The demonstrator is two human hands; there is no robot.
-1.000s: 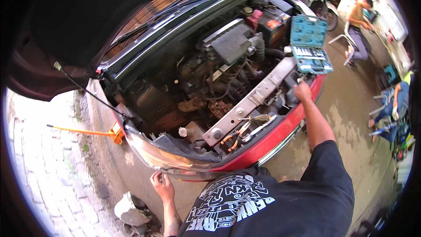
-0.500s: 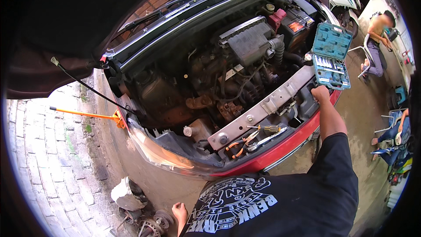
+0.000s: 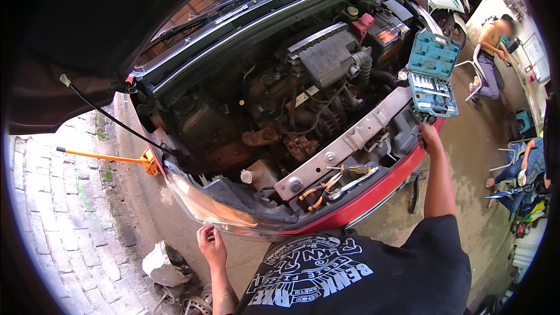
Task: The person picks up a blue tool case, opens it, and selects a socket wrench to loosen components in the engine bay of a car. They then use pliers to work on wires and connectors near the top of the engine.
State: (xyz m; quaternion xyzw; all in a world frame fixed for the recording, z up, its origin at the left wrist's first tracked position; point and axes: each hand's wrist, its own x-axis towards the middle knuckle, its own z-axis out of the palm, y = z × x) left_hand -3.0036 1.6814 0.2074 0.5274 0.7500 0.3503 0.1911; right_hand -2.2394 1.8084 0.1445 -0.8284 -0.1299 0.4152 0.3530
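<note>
My right hand point(image 3: 430, 135) is at the car's red front edge, just below an opened teal socket set case point(image 3: 433, 84). Its fingers look curled together, and anything inside them is hidden. My left hand point(image 3: 212, 245) is raised beside the clear headlight point(image 3: 201, 201), with its fingers loosely bent and apart and nothing in them. On the front of the engine bay lie orange-handled pliers point(image 3: 315, 196), a screwdriver point(image 3: 356, 169) with a yellowish handle and a silver wrench point(image 3: 353, 185). Behind them runs the pale metal crossmember point(image 3: 341, 146).
The raised hood point(image 3: 64, 99) hangs over the upper left. An orange jack handle point(image 3: 105, 154) sticks out left of the car. A whitish lump point(image 3: 165, 263) and metal parts lie on the ground at lower left. Two people sit at the right.
My left hand has risen from low beside my shirt to near the headlight. My right hand has stayed at the front edge below the case, with the wrist turned slightly. The view has shifted a little.
</note>
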